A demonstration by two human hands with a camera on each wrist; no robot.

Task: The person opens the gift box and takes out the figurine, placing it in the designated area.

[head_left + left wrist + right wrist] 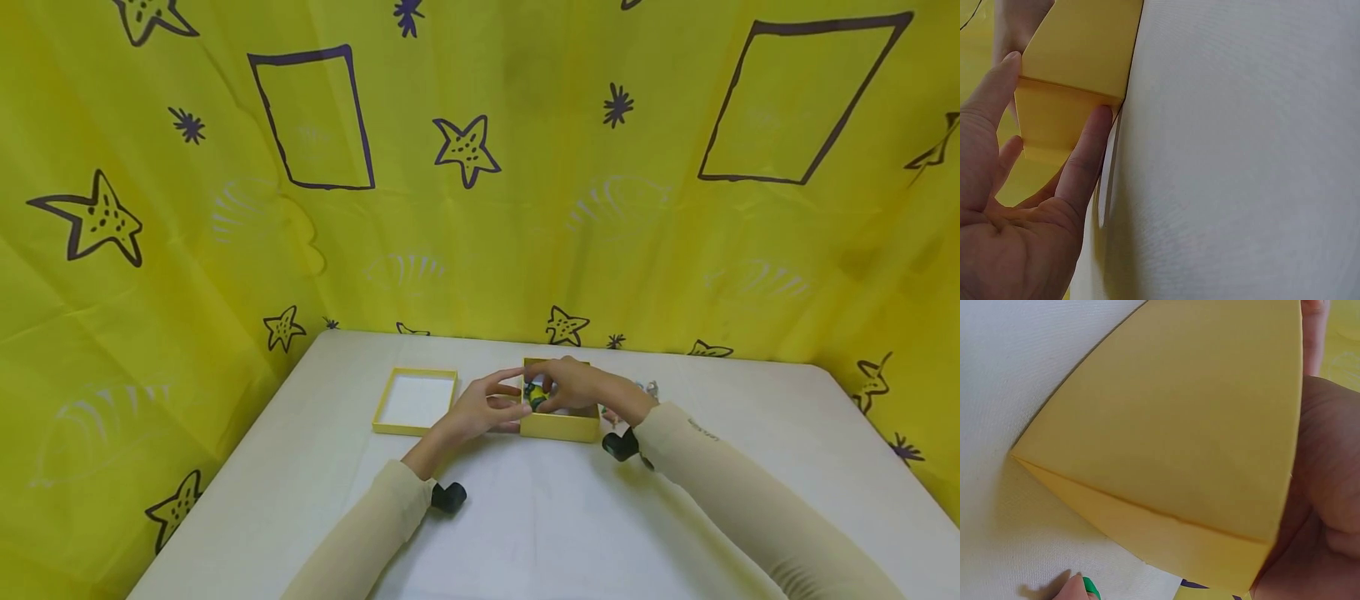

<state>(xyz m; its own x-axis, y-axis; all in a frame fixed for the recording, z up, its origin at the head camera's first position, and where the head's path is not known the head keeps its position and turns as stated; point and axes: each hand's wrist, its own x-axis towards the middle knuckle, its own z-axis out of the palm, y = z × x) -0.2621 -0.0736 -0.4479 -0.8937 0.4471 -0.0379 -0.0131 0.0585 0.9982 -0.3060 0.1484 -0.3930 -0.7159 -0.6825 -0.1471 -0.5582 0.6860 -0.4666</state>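
Note:
A yellow open-topped box [558,428] stands on the white table. My left hand [482,410] is at its left side, thumb and fingers spread; in the left wrist view the fingertips [1102,115] touch the box's side wall and rim. From the right my right hand [572,385] reaches over the rim into the box. Between its thumb and fingers is a small yellow-and-green toy figure [536,396], inside the box near the left wall. In the right wrist view the box wall [1172,419] hides those fingertips.
The shallow yellow lid [397,430] with a white inside lies left of the box. Small toys [611,416] lie right of the box, partly behind my right forearm; a bit of one, pink and green [1089,587], shows in the right wrist view. A yellow patterned curtain [525,233] hangs behind the table.

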